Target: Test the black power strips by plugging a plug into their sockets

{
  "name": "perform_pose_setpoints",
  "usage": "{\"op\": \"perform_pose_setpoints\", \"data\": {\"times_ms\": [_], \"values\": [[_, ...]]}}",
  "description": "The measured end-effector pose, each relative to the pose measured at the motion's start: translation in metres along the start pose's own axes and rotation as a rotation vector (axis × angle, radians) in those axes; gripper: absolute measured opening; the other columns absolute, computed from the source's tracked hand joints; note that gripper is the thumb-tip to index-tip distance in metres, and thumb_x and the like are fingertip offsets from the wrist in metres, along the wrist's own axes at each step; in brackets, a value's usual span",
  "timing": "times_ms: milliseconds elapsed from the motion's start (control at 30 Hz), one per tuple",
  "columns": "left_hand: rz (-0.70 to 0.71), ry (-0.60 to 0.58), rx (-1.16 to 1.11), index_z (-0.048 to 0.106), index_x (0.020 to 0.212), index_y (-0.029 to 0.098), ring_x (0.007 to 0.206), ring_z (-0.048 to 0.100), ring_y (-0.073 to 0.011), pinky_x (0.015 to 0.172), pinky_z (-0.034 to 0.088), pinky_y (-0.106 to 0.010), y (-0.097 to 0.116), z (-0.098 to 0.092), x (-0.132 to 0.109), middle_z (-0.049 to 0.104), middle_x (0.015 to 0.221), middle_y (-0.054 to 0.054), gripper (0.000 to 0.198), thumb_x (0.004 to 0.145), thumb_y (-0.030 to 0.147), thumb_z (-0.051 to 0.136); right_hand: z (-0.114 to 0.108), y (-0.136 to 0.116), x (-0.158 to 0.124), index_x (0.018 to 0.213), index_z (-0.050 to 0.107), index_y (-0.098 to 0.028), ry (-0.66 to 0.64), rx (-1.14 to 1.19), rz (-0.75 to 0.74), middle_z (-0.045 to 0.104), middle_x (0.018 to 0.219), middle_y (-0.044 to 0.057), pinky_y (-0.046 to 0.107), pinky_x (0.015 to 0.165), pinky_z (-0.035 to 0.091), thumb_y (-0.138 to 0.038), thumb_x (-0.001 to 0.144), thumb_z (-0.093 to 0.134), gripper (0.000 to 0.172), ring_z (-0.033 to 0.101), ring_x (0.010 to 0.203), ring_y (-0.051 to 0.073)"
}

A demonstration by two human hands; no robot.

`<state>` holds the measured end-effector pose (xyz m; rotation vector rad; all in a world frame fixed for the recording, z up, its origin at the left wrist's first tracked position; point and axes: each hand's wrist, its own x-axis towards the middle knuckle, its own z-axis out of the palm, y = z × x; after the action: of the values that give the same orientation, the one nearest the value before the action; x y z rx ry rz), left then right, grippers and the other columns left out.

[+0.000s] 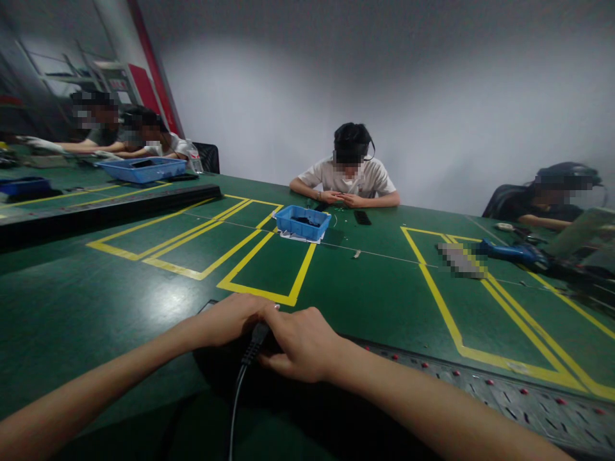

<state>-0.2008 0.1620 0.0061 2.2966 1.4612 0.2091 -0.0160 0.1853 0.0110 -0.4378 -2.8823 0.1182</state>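
My left hand (pixel 237 315) and my right hand (pixel 307 339) meet above the near edge of the green table. A black cable plug (pixel 260 333) with a ribbed sleeve sits between them, and its cord (pixel 234 410) hangs down toward me. My right hand is closed, its curled fingers and thumb about the plug. Bent over from the left, my left hand is closed too, but its fingertips are hidden and what they grip cannot be made out. Beneath the hands lies a dark, shadowed thing; a flat dark corner (pixel 209 306) shows beside my left wrist.
A blue basket (pixel 302 224) with black pieces stands mid-table among yellow tape outlines. A metal strip with red studs (pixel 490 383) runs along the near right. A blue-handled tool (pixel 516 253) lies at right. Across sits a co-worker (pixel 353 173); others sit left and right.
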Motion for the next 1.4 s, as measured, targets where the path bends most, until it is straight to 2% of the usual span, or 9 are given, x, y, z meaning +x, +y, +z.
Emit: {"op": "perform_pose_setpoints", "data": {"times_ms": [867, 1400], "values": [[0.004, -0.015, 0.005, 0.061, 0.085, 0.02, 0.085, 0.059, -0.0207, 0.074, 0.04, -0.028, 0.0007, 0.0, 0.0001, 0.066, 0.092, -0.002, 0.02, 0.078, 0.016, 0.043, -0.0025, -0.0009, -0.0016, 0.113, 0.033, -0.018, -0.014, 0.023, 0.007, 0.064, 0.089, 0.005, 0.025, 0.048, 0.035, -0.047, 0.082, 0.041, 0.044, 0.06, 0.07, 0.021], [0.008, -0.013, 0.007, 0.061, 0.084, 0.02, 0.084, 0.059, -0.0201, 0.072, 0.04, -0.027, 0.0009, -0.0011, 0.0004, 0.067, 0.091, -0.002, 0.019, 0.079, 0.018, 0.043, -0.0021, -0.0014, -0.0016, 0.112, 0.034, -0.018, 0.002, 0.017, 0.013, 0.064, 0.085, 0.005, 0.025, 0.047, 0.035, -0.048, 0.083, 0.039, 0.042, 0.06, 0.068, 0.021]]}}
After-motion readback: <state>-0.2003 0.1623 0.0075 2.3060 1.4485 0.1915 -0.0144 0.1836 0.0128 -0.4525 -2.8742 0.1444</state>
